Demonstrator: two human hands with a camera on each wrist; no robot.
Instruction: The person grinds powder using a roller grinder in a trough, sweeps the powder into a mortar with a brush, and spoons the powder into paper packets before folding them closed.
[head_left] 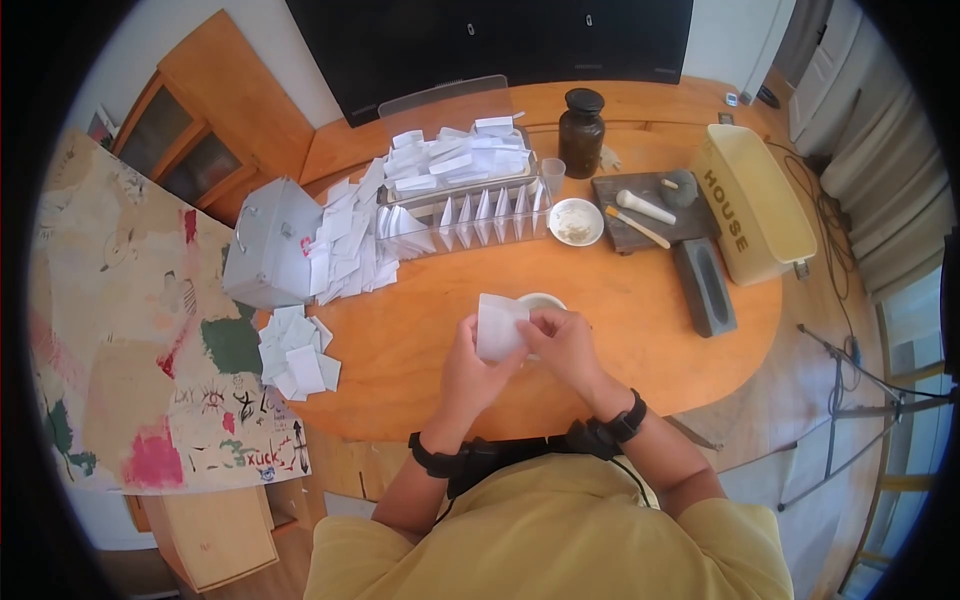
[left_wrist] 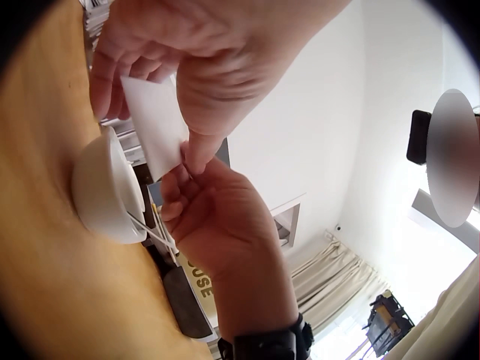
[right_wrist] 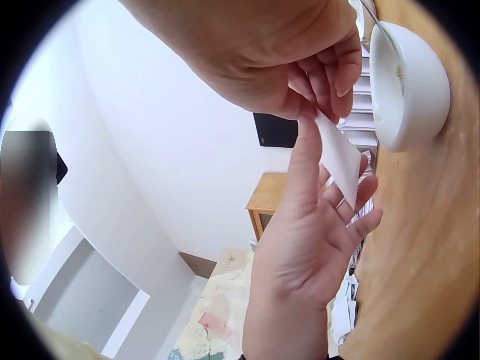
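A small white paper packet (head_left: 502, 328) is held up between both hands over the table's front half. My left hand (head_left: 478, 368) grips it from the left, thumb on the near face and fingers behind it. The fingertips of my right hand (head_left: 565, 350) pinch its right edge, close to the left thumb. Just beyond the hands stands a white bowl (left_wrist: 105, 187), partly hidden by them in the head view; in the right wrist view the bowl (right_wrist: 420, 90) shows a thin handle leaning in it and a little material inside.
Folded papers (head_left: 345, 240) lie heaped at the left beside a metal case (head_left: 268, 245). Behind are an organizer of packets (head_left: 470, 225), a small powder bowl (head_left: 577, 222) and a dark jar (head_left: 582, 135). At right are a board (head_left: 625, 232), a stone trough (head_left: 706, 290) and a cream bin (head_left: 755, 210).
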